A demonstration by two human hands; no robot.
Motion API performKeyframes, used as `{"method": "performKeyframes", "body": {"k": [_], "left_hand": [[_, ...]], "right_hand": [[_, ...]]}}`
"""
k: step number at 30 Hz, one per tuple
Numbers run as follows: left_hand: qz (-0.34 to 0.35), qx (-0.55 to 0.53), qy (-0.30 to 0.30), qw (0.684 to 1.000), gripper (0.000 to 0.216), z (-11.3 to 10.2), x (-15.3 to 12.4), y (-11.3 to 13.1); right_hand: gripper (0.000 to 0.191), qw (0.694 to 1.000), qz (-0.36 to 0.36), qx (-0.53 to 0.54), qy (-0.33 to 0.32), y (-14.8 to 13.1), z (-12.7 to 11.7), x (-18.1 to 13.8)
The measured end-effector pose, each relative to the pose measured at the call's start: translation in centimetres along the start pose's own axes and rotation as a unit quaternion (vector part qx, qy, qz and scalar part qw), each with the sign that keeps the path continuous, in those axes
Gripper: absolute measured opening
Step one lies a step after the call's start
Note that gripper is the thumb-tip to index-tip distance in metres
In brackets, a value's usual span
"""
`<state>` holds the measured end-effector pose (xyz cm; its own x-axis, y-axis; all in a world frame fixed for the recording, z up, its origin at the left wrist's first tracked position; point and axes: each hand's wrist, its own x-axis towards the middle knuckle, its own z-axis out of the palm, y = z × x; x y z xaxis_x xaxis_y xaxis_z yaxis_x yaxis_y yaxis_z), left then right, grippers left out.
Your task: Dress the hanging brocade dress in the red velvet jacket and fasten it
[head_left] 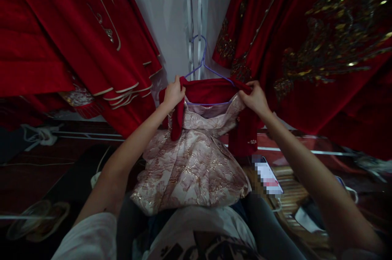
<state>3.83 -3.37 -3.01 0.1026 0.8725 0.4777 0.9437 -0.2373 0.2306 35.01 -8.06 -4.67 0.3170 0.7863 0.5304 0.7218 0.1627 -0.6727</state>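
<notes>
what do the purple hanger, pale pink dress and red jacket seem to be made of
Purple hanger: likely plastic or coated wire, being thin and evenly coloured.
Pale pink dress: apparently brocade or jacquard, its puckered patterned surface glinting gold.
Red jacket: matte cloth, draping softly, perhaps velvet; dim light leaves that open.

Light is low. A pale backdrop (156,10) spans the rear centre. Dark reddish flooring (39,175) extends left; slatted brown furniture (290,175) occupies lower right.
</notes>
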Motion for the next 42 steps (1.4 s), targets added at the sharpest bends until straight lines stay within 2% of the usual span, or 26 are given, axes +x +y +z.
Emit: {"method": "performKeyframes", "body": {"k": [2, 5, 10, 14, 17, 21, 23, 27, 29, 32, 35, 38, 40, 42], "left_hand": [[0.002, -0.002, -0.004, 1.0, 0.042, 0.2, 0.2, 0.0], [0.01, -0.01, -0.014, 1.0, 0.041, 0.2, 0.8, -0.2], [0.055, -0.046, -0.029, 0.997, 0.042, -0.6, 1.9, -1.3], [0.111, -0.081, -0.038, 0.99, 0.037, -2.0, 2.3, -2.2], [0.074, -0.06, 0.012, 0.995, 0.044, -3.0, 1.7, -2.9], [0.0, 0.002, 0.079, 0.997, 0.049, -3.5, -0.3, -4.2], [-0.009, 0.02, 0.082, 0.996, 0.046, -3.4, -1.5, -4.9], [0.019, 0.031, 0.049, 0.998, 0.034, -2.8, -3.5, -5.5], [0.056, 0.037, 0.02, 0.998, 0.031, -2.2, -4.2, -4.9], [0.106, 0.022, -0.022, 0.994, 0.029, -1.0, -4.6, -2.6], [0.118, -0.033, -0.044, 0.992, 0.025, 0.2, -4.7, 0.6], [0.143, -0.086, -0.089, 0.982, 0.021, 1.2, -5.2, 3.2], [0.147, -0.131, -0.104, 0.975, 0.025, 1.7, -5.7, 3.9], [0.14, -0.209, -0.091, 0.963, 0.029, 2.4, -6.1, 3.7]], "right_hand": [[0.036, 0.998, -0.05, -0.025, 0.017, -0.3, -0.2, 0.3], [0.029, 0.996, -0.074, -0.05, 0.0, -0.7, -0.9, 1.6], [0.043, 0.989, -0.056, -0.086, -0.102, -0.6, -2.1, 3.9], [0.051, 0.991, -0.014, -0.05, -0.123, -1.3, -2.4, 4.4], [0.048, 0.99, 0.015, 0.015, -0.136, -1.8, -1.7, 3.8], [0.022, 0.973, 0.029, 0.11, -0.201, -1.1, 0.0, 1.5], [0.022, 0.979, 0.027, 0.111, -0.172, -0.2, 0.5, -0.1], [0.027, 0.998, -0.039, 0.038, 0.016, 1.0, 0.6, -2.8], [0.023, 0.997, -0.054, 0.032, 0.037, 0.9, 1.1, -3.6], [0.022, 0.993, -0.062, 0.091, -0.03, -0.5, 3.3, -3.9], [0.023, 0.974, -0.101, 0.188, -0.076, -3.0, 6.6, -4.1], [0.023, 0.953, -0.111, 0.258, -0.114, -5.5, 9.2, -5.2], [0.025, 0.945, -0.099, 0.284, -0.127, -6.4, 9.9, -6.3], [0.03, 0.933, -0.069, 0.321, -0.148, -6.6, 9.8, -7.2]]}}
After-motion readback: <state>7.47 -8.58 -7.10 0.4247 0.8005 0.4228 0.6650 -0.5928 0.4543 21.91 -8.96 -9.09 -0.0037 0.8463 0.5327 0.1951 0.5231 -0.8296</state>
